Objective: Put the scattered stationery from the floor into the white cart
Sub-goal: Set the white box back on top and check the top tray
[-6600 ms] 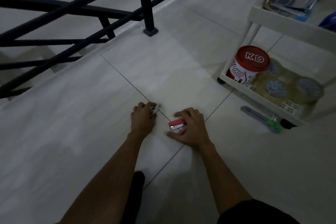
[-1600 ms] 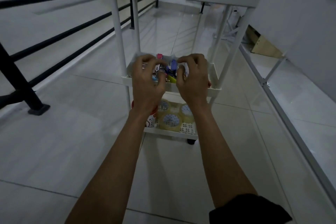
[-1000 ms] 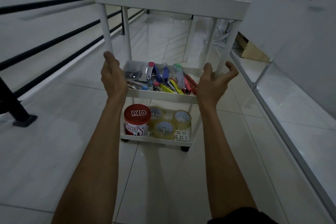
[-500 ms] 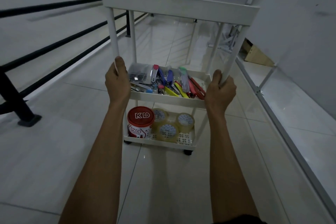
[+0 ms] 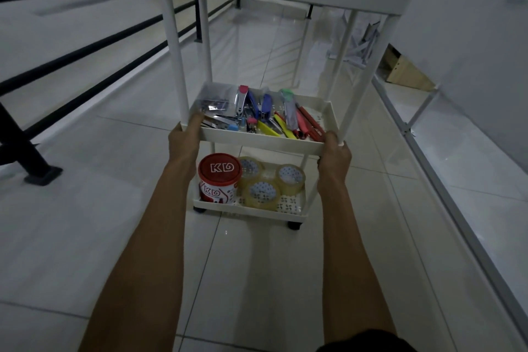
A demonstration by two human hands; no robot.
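Both hands are on the cart (image 5: pixel 263 142). The left hand (image 5: pixel 184 140) grips the front left corner of the middle shelf, with its fingers curled up over the side wall. The right hand (image 5: pixel 334 156) is closed round the front right corner, just where a white post goes up. Neither hand carries anything else.

The stationery (image 5: pixel 268 116) lies in a pile in the middle shelf. I think it is staplers, cutters and red and yellow pens, but some bits are too small to tell. On the bottom shelf a red tub (image 5: pixel 220 177) stands right beside three rolls of tape (image 5: pixel 261 193).

No loose things show on the floor (image 5: pixel 85 237) here. So I think the picking up is done or nearly done, and the step now is holding the cart to move it or steady it. The next move needs a look around for anything left out of view. If the cart is to roll, both hands should push evenly so it goes straight on its wheels (image 5: pixel 294 225).

A black rail (image 5: pixel 85 52) runs along the left, with its foot on the floor. A long white ledge (image 5: pixel 471 166) runs along the right. A brown box (image 5: pixel 408 74) sits far ahead by the wall. The cart stands between rail and ledge, so a crooked push could bump one of them
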